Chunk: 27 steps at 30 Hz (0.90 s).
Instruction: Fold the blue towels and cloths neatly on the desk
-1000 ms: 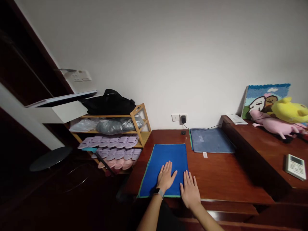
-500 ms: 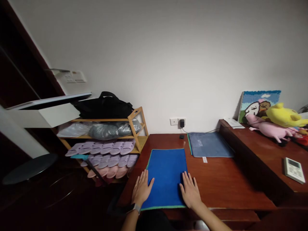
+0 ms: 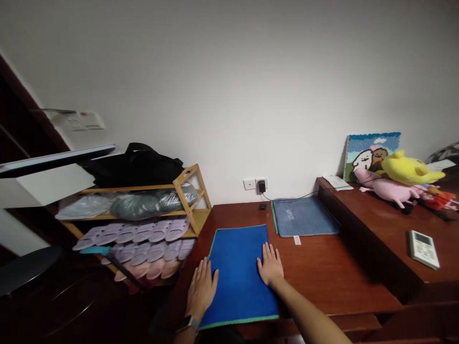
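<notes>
A blue cloth (image 3: 238,277) with green edging lies flat on the reddish-brown desk (image 3: 344,277). My left hand (image 3: 202,289) rests flat on its left edge, fingers stretched forward and thumb out over the blue. On the opposite side my right hand (image 3: 270,264) lies with fingers spread across the cloth's right edge, partly hiding it. Neither hand grasps anything. Further back to the right is a grey-blue folded cloth (image 3: 304,217) with a white tag, a green edge showing at its left side.
Left of the desk, a wooden rack (image 3: 195,220) holds rows of slippers (image 3: 143,231) and a black bag (image 3: 139,165). A black plug (image 3: 261,186) sits in the wall socket. The raised right surface carries plush toys (image 3: 409,167), a picture (image 3: 373,148) and a white remote-like device (image 3: 424,249).
My right hand has slid forward along the cloth's right edge. The left hand stays flat at the left edge. The whole view has shifted slightly to the right.
</notes>
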Each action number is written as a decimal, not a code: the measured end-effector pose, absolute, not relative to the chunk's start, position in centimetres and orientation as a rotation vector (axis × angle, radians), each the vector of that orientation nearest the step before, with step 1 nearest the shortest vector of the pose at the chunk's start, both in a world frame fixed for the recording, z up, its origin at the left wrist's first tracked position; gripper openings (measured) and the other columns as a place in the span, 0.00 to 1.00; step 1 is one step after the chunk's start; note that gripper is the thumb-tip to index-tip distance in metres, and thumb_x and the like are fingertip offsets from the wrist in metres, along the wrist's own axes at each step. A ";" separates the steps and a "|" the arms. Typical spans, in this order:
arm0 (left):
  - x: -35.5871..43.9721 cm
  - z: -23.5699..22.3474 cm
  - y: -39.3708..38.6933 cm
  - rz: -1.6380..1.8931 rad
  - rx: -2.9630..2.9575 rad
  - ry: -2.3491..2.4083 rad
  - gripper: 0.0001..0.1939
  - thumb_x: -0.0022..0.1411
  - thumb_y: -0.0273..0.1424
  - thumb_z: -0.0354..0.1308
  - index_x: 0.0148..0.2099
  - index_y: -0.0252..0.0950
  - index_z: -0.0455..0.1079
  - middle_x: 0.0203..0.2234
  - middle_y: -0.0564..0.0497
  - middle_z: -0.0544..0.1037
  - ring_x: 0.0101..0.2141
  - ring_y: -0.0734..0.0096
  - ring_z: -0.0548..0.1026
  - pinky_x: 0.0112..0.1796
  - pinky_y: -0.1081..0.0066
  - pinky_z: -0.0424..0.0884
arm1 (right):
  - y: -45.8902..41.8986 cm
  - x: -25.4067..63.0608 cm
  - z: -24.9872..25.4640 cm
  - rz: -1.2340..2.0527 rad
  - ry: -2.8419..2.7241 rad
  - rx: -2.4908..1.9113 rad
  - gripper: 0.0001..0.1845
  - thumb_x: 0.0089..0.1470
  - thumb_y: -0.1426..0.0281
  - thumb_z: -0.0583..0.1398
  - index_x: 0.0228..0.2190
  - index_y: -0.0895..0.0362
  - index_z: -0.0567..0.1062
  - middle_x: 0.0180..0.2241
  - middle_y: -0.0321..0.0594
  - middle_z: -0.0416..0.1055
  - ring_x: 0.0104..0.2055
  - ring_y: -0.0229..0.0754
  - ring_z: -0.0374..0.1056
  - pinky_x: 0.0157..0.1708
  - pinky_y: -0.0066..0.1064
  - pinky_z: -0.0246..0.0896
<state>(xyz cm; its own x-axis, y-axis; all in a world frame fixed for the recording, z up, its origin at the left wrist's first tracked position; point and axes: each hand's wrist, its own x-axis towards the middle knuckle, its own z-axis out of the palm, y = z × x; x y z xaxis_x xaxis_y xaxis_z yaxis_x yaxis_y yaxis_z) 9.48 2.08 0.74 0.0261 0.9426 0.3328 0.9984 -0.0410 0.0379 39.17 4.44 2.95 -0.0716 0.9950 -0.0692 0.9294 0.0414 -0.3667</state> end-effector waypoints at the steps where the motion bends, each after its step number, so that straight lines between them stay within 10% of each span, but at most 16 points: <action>1: 10.6 1.1 2.3 -0.438 -2.122 -1.969 0.35 0.73 0.46 0.38 0.72 0.30 0.59 0.70 0.39 0.60 0.70 0.53 0.57 0.68 0.49 0.55 | 4.4 39.2 3.0 0.473 -2.108 -1.989 0.39 0.69 0.55 0.37 0.73 0.62 0.42 0.75 0.39 0.34 0.77 0.45 0.28 0.73 0.44 0.18; 27: 8.0 -0.4 5.2 -0.320 -2.107 -2.174 0.37 0.73 0.51 0.37 0.75 0.36 0.51 0.72 0.43 0.54 0.71 0.54 0.54 0.68 0.48 0.52 | 12.6 39.8 4.2 0.378 -2.173 -1.969 0.38 0.69 0.55 0.38 0.73 0.60 0.43 0.75 0.37 0.35 0.77 0.44 0.30 0.72 0.40 0.23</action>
